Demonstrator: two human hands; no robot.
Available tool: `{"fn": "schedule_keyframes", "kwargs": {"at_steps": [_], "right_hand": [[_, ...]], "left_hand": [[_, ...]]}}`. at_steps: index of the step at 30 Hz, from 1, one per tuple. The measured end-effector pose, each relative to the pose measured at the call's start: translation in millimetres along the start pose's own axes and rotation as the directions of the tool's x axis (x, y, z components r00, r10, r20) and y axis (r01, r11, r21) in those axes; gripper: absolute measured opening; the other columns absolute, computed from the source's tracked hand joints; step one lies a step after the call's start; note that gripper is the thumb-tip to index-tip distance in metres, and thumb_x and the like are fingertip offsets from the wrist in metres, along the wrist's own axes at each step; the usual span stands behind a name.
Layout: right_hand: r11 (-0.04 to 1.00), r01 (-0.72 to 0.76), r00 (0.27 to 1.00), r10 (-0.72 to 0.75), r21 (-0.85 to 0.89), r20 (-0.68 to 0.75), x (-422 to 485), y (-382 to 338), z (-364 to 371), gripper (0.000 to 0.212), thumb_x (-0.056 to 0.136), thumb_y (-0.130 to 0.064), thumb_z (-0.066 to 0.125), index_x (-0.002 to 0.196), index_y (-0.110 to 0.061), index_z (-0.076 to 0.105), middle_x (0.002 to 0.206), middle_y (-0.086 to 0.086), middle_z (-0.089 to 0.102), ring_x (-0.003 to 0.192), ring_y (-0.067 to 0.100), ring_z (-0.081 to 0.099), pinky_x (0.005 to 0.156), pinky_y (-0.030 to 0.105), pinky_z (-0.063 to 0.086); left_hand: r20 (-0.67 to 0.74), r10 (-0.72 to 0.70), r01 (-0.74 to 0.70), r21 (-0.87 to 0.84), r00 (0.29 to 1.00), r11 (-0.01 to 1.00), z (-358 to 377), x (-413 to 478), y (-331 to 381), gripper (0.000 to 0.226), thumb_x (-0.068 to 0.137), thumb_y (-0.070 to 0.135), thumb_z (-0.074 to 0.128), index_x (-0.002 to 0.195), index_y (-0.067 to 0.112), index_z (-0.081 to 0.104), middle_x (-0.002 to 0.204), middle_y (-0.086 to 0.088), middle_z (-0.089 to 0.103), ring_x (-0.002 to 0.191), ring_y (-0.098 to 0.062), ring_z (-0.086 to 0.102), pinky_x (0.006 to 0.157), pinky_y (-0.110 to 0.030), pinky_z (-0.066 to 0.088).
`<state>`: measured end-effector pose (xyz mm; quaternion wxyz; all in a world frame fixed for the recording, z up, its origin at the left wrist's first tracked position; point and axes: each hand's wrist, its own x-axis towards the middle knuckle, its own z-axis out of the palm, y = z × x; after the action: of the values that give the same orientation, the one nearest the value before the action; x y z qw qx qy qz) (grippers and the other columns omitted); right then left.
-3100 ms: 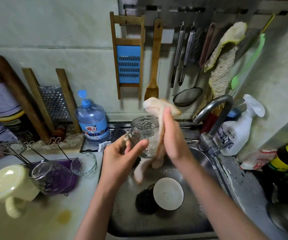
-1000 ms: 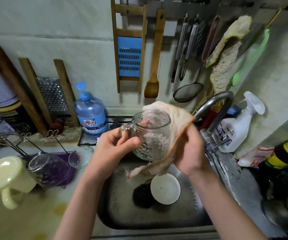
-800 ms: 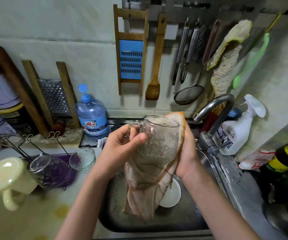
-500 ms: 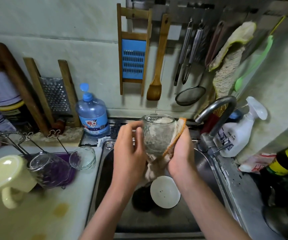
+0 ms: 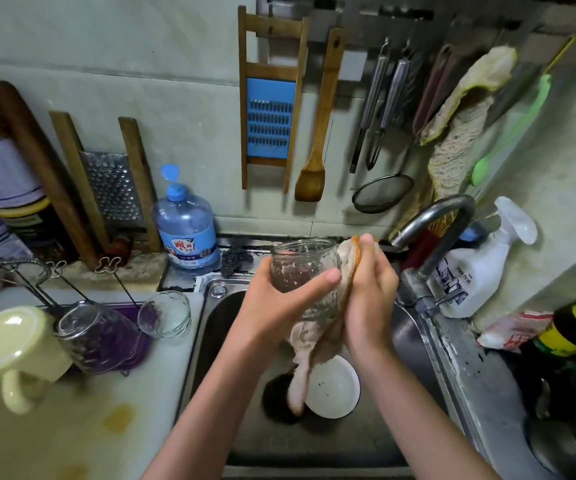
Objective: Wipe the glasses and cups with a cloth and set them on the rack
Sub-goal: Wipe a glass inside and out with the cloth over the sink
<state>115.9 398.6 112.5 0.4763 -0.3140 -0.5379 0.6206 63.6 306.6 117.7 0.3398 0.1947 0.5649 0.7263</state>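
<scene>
Wiping of the outer wall is judged to be the step in hand. The glass (image 5: pixel 302 268) is held upright over the sink (image 5: pixel 215 323), near its back edge, by the left hand (image 5: pixel 276 310), whose fingers and thumb are curled round its body. The cloth (image 5: pixel 309 344) is clamped against the glass's right side by the right hand (image 5: pixel 369 299), thumb laid on the fabric near the rim; its loose tail hangs down to the white bowl (image 5: pixel 335 389). The glass should be turned within the cloth so that wall, rim and base are all covered. The tail is best gathered up, lest it be wetted. The purple rack (image 5: pixel 134 344), at the worktop's left side, is already loaded with a tumbler (image 5: pixel 96 334).
</scene>
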Motion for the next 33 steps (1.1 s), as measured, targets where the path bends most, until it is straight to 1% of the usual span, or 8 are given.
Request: {"fn": "schedule_keyframes", "kwargs": {"at_steps": [6,10,14,18,23,27,29,33], "right_hand": [[0.984,-0.096,0.995,0.101,0.148,-0.027,28.2,-34.7,-16.0,0.041,0.101,-0.040,0.041,0.076,-0.019,0.067,0.072,-0.006,0.069,0.077,0.013,0.067,0.070,0.022,0.053],[0.999,0.052,0.915,-0.053,0.014,0.400,3.9,-32.4,-12.4,0.049,0.103,-0.038,0.029,0.075,-0.023,0.066,0.070,-0.001,0.065,0.069,0.010,0.063,0.070,0.016,0.050],[1.000,0.030,0.853,-0.027,0.001,0.521,-10.8,-24.7,-12.9,0.046,0.102,-0.039,0.022,0.104,-0.020,0.064,0.094,-0.011,0.075,0.095,0.002,0.067,0.081,0.015,0.051],[0.996,-0.025,0.851,-0.024,0.087,0.524,-21.7,-23.9,-19.9,0.049,0.102,-0.032,0.026,0.099,-0.022,0.074,0.104,-0.002,0.074,0.105,0.011,0.067,0.086,0.022,0.052],[0.996,0.027,0.815,-0.071,0.086,0.574,-16.5,-36.8,-14.7,0.040,0.103,-0.028,0.021,0.113,-0.016,0.057,0.094,-0.014,0.074,0.095,-0.003,0.067,0.081,0.011,0.049],[0.983,-0.178,0.811,0.120,0.047,0.572,1.9,-35.1,-4.7,0.065,0.091,-0.058,0.042,0.121,-0.003,0.059,0.116,0.019,0.067,0.115,0.031,0.061,0.105,0.047,0.043],[0.930,-0.344,0.793,0.214,0.128,0.570,7.0,-34.3,-3.8,0.073,0.082,-0.063,0.057,0.111,0.004,0.064,0.110,0.028,0.063,0.106,0.037,0.062,0.102,0.053,0.044],[0.735,-0.607,0.747,0.399,0.303,0.532,8.9,-28.8,-8.0,0.065,0.094,-0.051,0.040,0.058,-0.007,0.071,0.061,0.010,0.067,0.058,0.021,0.067,0.063,0.029,0.058]], "left_hand": [[0.033,0.034,-0.033,-0.021,0.999,0.999,-5.7,-3.1,-10.3,0.079,0.045,0.038,0.084,0.116,0.012,0.059,0.092,-0.001,0.076,0.086,-0.014,0.071,0.074,-0.029,0.058],[0.062,0.038,-0.020,-0.269,0.997,0.963,2.2,2.7,-6.7,0.074,0.060,0.033,0.077,0.122,-0.002,0.059,0.109,-0.019,0.070,0.096,-0.028,0.068,0.084,-0.039,0.057],[0.052,-0.007,0.026,-0.378,0.999,0.925,8.7,3.0,-7.8,0.068,0.061,0.034,0.078,0.113,-0.007,0.061,0.089,-0.015,0.071,0.077,-0.023,0.070,0.067,-0.032,0.057],[0.030,0.031,-0.018,-0.362,0.999,0.932,6.2,-0.1,-10.6,0.049,0.068,0.033,0.077,0.103,0.001,0.065,0.079,-0.011,0.069,0.067,-0.021,0.066,0.061,-0.029,0.053],[0.243,0.117,-0.101,-0.080,0.963,0.992,-13.4,7.8,-1.3,0.077,0.060,0.053,0.085,0.112,0.001,0.061,0.095,-0.015,0.069,0.087,-0.031,0.063,0.079,-0.046,0.054],[0.337,0.105,-0.135,0.065,0.936,0.989,-23.2,7.5,11.1,0.087,0.053,0.055,0.088,0.117,0.005,0.057,0.100,-0.002,0.074,0.095,-0.014,0.069,0.080,-0.025,0.054],[0.421,0.095,-0.147,0.093,0.902,0.985,-23.6,3.8,16.4,0.076,0.058,0.048,0.087,0.116,0.007,0.059,0.102,-0.001,0.074,0.098,-0.013,0.069,0.083,-0.023,0.052],[0.453,0.094,-0.192,0.176,0.887,0.965,-20.0,-1.5,13.7,0.068,0.062,0.023,0.084,0.119,0.001,0.055,0.110,-0.014,0.069,0.104,-0.015,0.065,0.092,-0.026,0.049]]}}
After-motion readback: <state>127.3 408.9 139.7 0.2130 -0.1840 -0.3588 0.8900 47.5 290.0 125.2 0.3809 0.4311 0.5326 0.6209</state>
